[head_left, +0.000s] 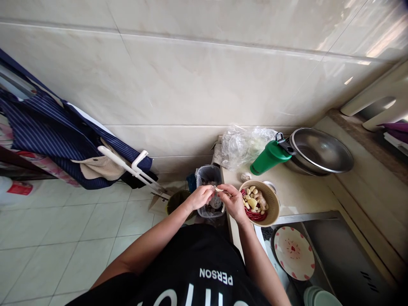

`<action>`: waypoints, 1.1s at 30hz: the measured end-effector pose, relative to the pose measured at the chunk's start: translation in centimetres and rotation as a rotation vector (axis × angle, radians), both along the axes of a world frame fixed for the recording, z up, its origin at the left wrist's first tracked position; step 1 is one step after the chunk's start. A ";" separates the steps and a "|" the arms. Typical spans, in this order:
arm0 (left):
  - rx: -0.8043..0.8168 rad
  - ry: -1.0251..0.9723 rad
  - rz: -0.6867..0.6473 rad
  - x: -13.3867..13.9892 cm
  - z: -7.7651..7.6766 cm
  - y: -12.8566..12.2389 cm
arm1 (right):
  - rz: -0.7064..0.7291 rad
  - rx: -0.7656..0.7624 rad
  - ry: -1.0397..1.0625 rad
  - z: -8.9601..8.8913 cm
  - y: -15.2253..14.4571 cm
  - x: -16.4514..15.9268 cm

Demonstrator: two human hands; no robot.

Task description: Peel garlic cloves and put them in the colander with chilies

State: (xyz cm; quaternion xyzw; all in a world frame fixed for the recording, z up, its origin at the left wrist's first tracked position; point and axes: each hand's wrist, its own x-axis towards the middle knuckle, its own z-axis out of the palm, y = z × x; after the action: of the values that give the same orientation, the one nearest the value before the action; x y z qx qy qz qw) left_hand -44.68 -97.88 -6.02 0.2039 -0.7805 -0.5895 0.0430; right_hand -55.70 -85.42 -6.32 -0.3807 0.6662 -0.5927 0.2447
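Observation:
Over a lined waste bin (208, 174), my two hands meet at a small pale garlic clove (218, 190). The fingertips of my left hand (202, 196) pinch its left side, where a bit of thin skin seems to show. My right hand (234, 203) grips the clove from the right with thumb and fingers. Close beside my right hand, a beige basket (274, 208) on the counter holds several peeled cloves, ginger (262, 199) and dried red chillies (256, 215). A garlic bulb (245, 177) lies just behind the basket.
A green shaker bottle (270, 157) and crumpled plastic bags (237, 144) stand against the wall. Metal bowls (321, 148) sit at the back right. A patterned plate (294, 253) is at the sink. A white rack arm (127, 168) juts out at left near hanging striped cloth (57, 127).

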 end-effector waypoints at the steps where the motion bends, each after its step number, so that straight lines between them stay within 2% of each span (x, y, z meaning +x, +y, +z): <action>1: 0.108 0.006 -0.025 0.1 0.2 0.1 | 0.014 -0.003 0.035 0.3 0.0 0.1; 3: 0.243 0.030 -0.052 0.2 0.4 0.2 | 0.042 -0.009 0.087 0.7 -0.1 0.2; 5: 0.283 0.069 -0.050 0.3 0.3 0.4 | 0.063 -0.012 0.129 1.1 -0.1 0.4; 12: 0.266 0.122 -0.005 0.4 -0.5 0.7 | 0.054 -0.006 0.225 1.7 -0.3 0.8; 17: 0.199 0.126 0.115 0.4 -1.0 1.1 | -0.013 -0.044 0.225 1.4 -0.8 1.9; 20: 0.213 0.149 0.195 0.2 -1.1 1.2 | -0.079 -0.087 0.043 0.6 -1.1 2.5; 23: 0.234 0.192 0.265 0.2 -0.7 1.2 | -0.085 -0.096 -0.324 -0.2 -1.4 2.7; 25: 0.168 0.201 0.265 0.2 -0.4 1.0 | -0.060 -0.100 -0.482 -0.2 -1.5 2.8; 28: 0.041 0.189 0.228 0.3 -0.2 1.0 | -0.061 -0.127 -0.566 0.1 -1.7 2.9; 33: -0.035 0.076 0.251 -0.1 -1.6 1.5 | -0.115 -0.285 -0.921 0.3 -2.3 2.7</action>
State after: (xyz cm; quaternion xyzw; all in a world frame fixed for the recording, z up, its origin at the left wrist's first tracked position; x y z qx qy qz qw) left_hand -44.76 -96.33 -7.60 0.2768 -0.7569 -0.5728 0.1497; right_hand -53.04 -87.75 -6.03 -0.0710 0.4206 -0.7975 0.4266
